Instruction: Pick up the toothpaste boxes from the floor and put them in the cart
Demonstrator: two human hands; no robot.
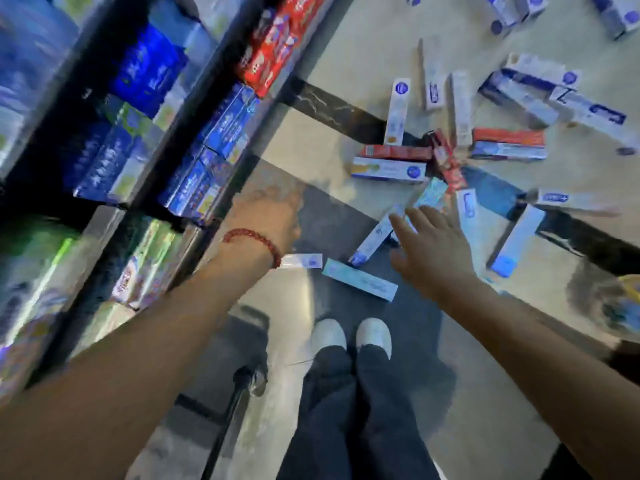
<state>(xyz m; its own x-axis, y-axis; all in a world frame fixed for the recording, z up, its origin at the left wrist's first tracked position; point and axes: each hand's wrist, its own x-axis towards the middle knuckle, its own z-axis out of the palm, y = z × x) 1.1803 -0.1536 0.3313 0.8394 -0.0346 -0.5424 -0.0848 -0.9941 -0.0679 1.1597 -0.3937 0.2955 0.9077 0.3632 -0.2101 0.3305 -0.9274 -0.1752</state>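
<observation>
Several toothpaste boxes lie scattered on the floor ahead of me. A pale teal box [360, 279] lies nearest my feet, a white and blue box [374, 239] just beyond it, and a small white box [302, 260] beside my left wrist. Red boxes [396, 152] sit in a pile further out. My right hand [433, 247] is stretched out with fingers spread above the white and blue box, holding nothing. My left hand [273, 213], with a red bead bracelet on the wrist, reaches forward blurred and empty. The cart shows only as a dark edge [623, 341] at the right.
A shelf unit [156, 133] packed with blue, red and green boxes runs along my left. My white shoes [349, 336] stand just behind the nearest boxes. A black pole with a wheel [242, 379] is by my left foot. More boxes [540, 91] lie at the far right.
</observation>
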